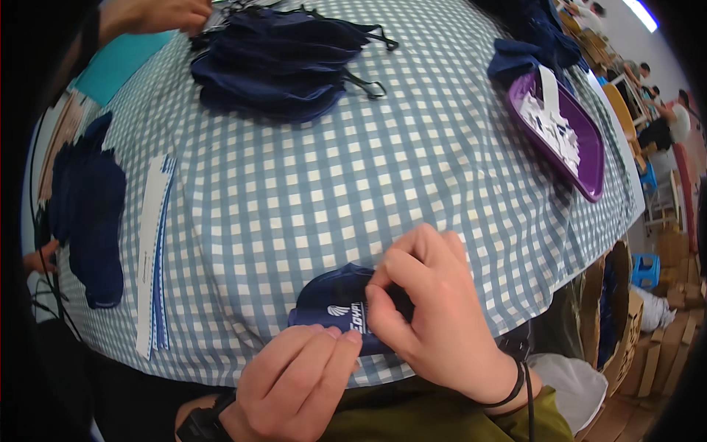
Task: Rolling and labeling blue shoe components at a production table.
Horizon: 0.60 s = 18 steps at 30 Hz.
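One navy piece (pixel 328 296) is lying on the desk (pixel 309 206), near the edge closest to the person. In the head view, the left hand (pixel 300 377) is pinching its lower left part beside the white print (pixel 358 317); the right hand (pixel 434 306) is holding thumb and forefinger curled over the other side, though whether they are gripping anything I cannot tell. Good work is probably depending on the left fingertips bracing the piece flat, with the right hand moving lightly, so that nothing is puckering.

Wht logo (pixel 337 311), wht lettering (pixel 359 317), on navy fabric pc (pixel 322 292)
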### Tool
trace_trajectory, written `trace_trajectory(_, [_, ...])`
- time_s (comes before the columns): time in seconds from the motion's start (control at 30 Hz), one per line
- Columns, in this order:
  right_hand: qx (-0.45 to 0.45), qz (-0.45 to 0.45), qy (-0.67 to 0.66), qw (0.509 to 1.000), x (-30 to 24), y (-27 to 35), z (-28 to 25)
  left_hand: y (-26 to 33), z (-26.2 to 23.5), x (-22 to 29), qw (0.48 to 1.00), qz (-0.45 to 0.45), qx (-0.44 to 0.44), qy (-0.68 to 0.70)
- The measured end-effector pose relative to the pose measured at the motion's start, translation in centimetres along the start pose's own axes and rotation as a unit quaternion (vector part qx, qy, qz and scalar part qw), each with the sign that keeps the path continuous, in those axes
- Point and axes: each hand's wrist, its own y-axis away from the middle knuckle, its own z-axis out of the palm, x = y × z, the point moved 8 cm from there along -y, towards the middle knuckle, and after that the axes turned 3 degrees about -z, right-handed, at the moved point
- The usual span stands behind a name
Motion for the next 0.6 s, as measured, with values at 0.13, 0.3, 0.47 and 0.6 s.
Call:
trace_trajectory(0.13, [0.01,0.002,-0.002,1.0,-0.1,-0.1,0.0,-0.5,-0.4,0.9,1.0,-0.016,-0.023,-0.01])
trace_trajectory(0.3, [0.063,-0.012,-0.021,0.998,-0.5,0.1,-1.0,-0.4,0.9,1.0,0.994,-0.022,-0.035,-0.097])
trace_trajectory(0.47, [0.174,-0.135,0.052,0.974,-3.5,5.0,-3.7,-0.9,1.2,0.3,0.995,-0.019,-0.057,-0.08])
trace_trajectory(0.6, [0.077,-0.195,0.1,0.973,-5.0,6.7,-1.0,-1.6,1.0,-0.2,0.996,-0.035,-0.057,-0.053])
